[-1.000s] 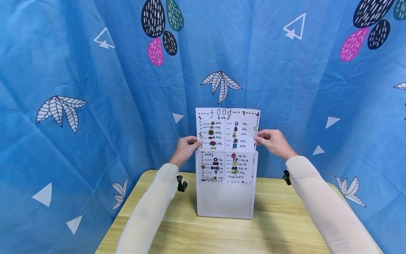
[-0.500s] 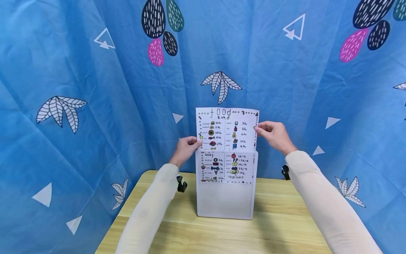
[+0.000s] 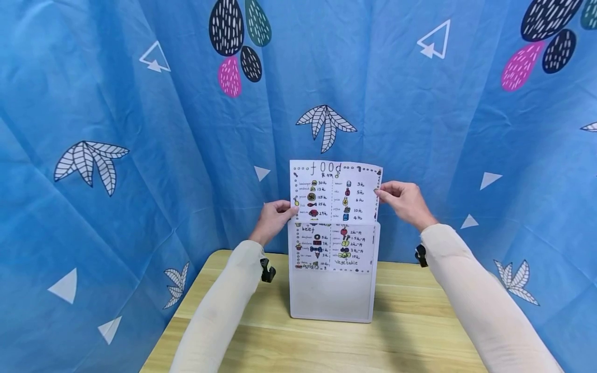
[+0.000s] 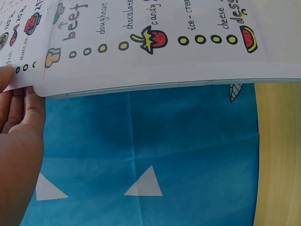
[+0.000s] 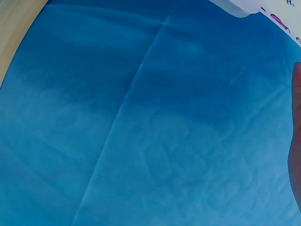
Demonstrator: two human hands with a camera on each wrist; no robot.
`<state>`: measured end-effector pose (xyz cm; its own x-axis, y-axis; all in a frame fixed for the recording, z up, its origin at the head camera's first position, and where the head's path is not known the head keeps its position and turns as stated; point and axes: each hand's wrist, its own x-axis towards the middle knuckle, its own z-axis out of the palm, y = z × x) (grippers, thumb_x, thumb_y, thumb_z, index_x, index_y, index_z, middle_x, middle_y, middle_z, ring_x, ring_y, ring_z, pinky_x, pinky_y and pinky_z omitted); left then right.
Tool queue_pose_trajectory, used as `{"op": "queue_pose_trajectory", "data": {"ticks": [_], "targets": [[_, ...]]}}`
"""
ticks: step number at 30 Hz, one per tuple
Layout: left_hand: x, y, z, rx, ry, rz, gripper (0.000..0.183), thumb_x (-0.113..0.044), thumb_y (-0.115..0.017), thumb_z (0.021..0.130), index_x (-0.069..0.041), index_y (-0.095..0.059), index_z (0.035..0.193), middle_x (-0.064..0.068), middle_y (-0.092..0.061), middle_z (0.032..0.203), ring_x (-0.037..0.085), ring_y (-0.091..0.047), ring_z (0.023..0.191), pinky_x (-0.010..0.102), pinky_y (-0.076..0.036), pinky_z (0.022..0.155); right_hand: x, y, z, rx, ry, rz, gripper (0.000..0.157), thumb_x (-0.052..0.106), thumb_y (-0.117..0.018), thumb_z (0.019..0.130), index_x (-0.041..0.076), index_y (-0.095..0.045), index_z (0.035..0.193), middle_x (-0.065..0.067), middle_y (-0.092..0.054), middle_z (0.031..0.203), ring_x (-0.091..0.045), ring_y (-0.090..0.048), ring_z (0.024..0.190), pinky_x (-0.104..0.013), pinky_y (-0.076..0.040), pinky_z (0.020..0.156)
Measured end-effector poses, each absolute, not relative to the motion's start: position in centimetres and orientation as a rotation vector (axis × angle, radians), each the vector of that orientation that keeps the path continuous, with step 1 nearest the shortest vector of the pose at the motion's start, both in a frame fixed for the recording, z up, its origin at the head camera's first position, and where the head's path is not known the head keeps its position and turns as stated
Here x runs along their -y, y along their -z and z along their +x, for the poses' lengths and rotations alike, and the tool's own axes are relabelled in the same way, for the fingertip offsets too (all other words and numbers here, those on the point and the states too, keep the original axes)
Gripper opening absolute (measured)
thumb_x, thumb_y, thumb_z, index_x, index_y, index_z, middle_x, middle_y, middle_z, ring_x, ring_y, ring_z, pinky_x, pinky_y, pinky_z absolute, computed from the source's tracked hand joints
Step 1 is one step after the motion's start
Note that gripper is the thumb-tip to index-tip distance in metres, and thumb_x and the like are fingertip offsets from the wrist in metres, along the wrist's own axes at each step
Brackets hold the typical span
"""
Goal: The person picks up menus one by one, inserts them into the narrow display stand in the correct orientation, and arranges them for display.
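A white paper menu [image 3: 356,194], headed "food" and drawn with small coloured food pictures, stands upright. Its lower half is inside a clear sign holder [image 3: 331,298] that stands on the table, and a bare frosted area lies below the sheet's bottom edge. With thumb and fingers my left hand [image 3: 272,220] pinches the sheet's left edge, just above the holder's top. Higher up, the right edge is pinched by my right hand [image 3: 404,202]. The left wrist view shows the thumb [image 4: 4,77] on the front of the sheet, fingers behind. Only a sliver of right hand shows in the right wrist view.
The light wood table [image 3: 420,311] extends around the holder's base. Close behind it hangs a blue patterned curtain [image 3: 392,114], which also runs down the left and right sides. Each wrist wears a dark strap mount [image 3: 267,270].
My right hand has moved up along the menu's right edge. The menu has slid slightly down into the holder, its top right corner bending a little. My left hand stays about where it was.
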<state>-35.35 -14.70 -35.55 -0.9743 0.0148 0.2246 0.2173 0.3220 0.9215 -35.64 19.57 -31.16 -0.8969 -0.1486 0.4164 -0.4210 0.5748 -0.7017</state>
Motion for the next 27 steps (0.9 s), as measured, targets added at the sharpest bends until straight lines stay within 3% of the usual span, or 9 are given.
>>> {"op": "queue_pose_trajectory", "data": {"ticks": [4,11,20,27], "targets": [[14.7,35.5,-35.3,2.408,1.733,-0.207,0.02,-0.021,-0.069,0.097,-0.004,-0.074,0.106,0.009,-0.071,0.098,0.023,-0.063,0.09,0.036,-0.047,0.084,-19.5,31.3,-35.5,2.499,-1.212,0.464,0.029,0.029,-0.065,0.099,0.002,-0.073,0.108,-0.015,-0.073,0.096,-0.016,-0.066,0.083,-0.028,-0.045,0.073],[14.7,35.6,-35.4,2.412,1.722,-0.203,0.019,-0.021,-0.07,0.096,-0.004,-0.074,0.104,0.009,-0.071,0.096,0.022,-0.063,0.089,0.036,-0.047,0.083,-19.5,31.6,-35.4,2.507,-1.213,0.476,0.029,0.027,-0.064,0.1,0.001,-0.072,0.11,-0.017,-0.073,0.098,-0.03,-0.068,0.091,-0.033,-0.047,0.078],[14.8,35.7,-35.5,2.406,1.708,-0.214,0.019,-0.02,-0.071,0.095,-0.003,-0.074,0.101,0.008,-0.071,0.095,0.021,-0.062,0.087,0.033,-0.046,0.081,-19.5,32.0,-35.1,2.516,-1.234,0.485,0.031,0.028,-0.064,0.1,0.0,-0.072,0.11,-0.017,-0.073,0.1,-0.031,-0.069,0.093,-0.043,-0.049,0.086],[14.8,35.6,-35.3,2.413,1.699,-0.226,0.019,-0.021,-0.07,0.096,-0.004,-0.074,0.103,0.008,-0.071,0.095,0.021,-0.063,0.088,0.034,-0.047,0.081,-19.4,32.5,-35.2,2.523,-1.232,0.463,0.027,0.026,-0.064,0.1,0.002,-0.073,0.108,-0.015,-0.073,0.097,-0.025,-0.068,0.089,-0.036,-0.049,0.081]]}}
